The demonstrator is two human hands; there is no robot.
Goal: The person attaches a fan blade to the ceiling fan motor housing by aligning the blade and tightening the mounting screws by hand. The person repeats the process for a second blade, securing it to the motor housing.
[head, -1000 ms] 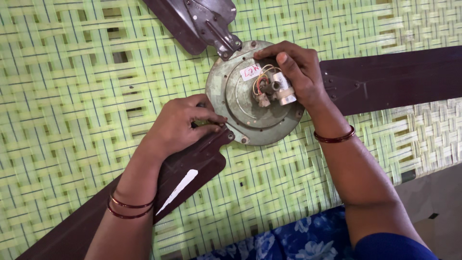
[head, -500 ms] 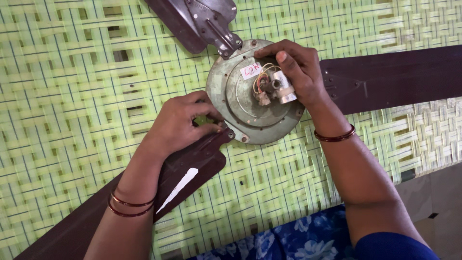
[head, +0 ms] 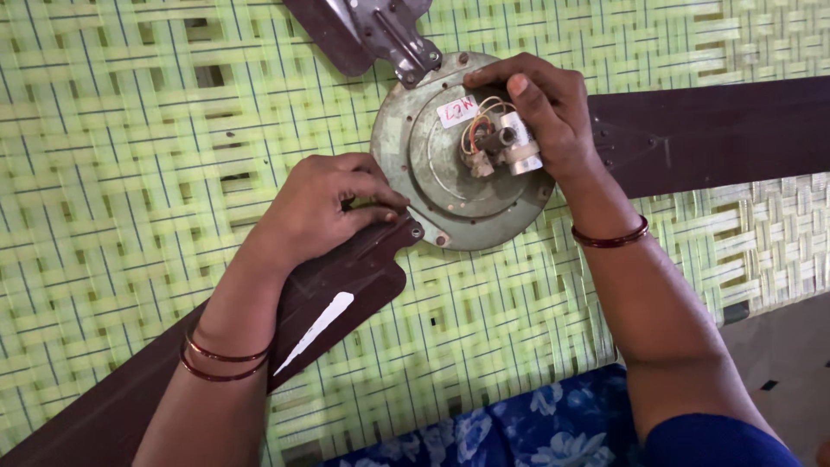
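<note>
Two hands working on ceiling fan motor housing, lying on woven green mat. Your left hand curling shut, fingertips pinching at blade bracket where lower brown blade is joining housing rim. Your right hand resting on housing's far side, fingers curving loosely over top edge, thumb lying beside white capacitor and wire bundle at hub. Second blade running out beyond right wrist; third blade above hands. Blue floral cloth lying between your forearms.
</note>
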